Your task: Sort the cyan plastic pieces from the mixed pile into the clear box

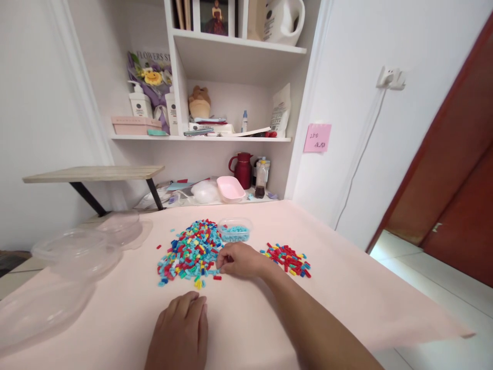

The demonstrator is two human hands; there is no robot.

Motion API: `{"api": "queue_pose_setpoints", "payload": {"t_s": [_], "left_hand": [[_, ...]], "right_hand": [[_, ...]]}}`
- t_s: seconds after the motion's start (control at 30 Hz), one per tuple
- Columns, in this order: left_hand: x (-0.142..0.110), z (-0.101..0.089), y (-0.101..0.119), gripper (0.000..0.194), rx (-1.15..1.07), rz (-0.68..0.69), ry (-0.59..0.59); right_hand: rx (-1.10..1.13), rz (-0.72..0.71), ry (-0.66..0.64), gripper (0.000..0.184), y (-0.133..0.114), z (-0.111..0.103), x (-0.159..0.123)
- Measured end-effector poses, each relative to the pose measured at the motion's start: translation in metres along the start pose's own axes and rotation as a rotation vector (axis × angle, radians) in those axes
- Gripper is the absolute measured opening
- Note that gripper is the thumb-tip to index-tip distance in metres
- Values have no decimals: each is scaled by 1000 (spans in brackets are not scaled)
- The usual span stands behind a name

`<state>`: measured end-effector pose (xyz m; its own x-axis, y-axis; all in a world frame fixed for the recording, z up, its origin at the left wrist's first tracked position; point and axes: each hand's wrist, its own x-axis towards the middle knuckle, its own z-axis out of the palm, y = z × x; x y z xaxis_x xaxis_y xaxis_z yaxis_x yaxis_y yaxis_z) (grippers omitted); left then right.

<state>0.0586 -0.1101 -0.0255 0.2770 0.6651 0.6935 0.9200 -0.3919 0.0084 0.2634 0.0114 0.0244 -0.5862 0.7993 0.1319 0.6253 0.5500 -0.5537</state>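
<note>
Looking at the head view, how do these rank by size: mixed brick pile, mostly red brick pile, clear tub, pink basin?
Largest to smallest:
1. Mixed brick pile
2. Mostly red brick pile
3. Clear tub and pink basin: too alike to rank

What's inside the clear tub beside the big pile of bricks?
The tub holds light blue bricks and a little red near its left end. Whatever lies beneath the top layer is hidden.

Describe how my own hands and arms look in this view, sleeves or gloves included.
The left hand and right hand are bare: no gloves, rings or markings visible. The right forearm shows no sleeve, watch or bracelet.
</note>
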Motion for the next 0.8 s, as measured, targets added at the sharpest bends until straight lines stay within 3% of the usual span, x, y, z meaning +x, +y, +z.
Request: {"api": "queue_pose_setpoints", "payload": {"t_s": [0.1, 0.17, 0.4, 0.47, 0.6, 0.8], "left_hand": [[0, 1, -1, 28, 7, 24, 30], [0, 1, -2, 29, 15, 46, 56], [4, 0, 0, 29, 30, 74, 91], [3, 1, -1, 28, 30, 72, 93], [3, 2, -2, 26, 27, 74, 101], [2, 3, -2, 29, 39, 72, 105]], "right_hand": [[55, 5, 8, 9, 1, 1, 0], [101, 20, 91, 9, 1, 0, 1], [334, 157, 736, 17, 5, -13, 5], [409, 196, 868, 21, 10, -17, 4], [521, 254, 936, 28, 19, -23, 3], [529, 246, 886, 30, 28, -22, 4]]}}
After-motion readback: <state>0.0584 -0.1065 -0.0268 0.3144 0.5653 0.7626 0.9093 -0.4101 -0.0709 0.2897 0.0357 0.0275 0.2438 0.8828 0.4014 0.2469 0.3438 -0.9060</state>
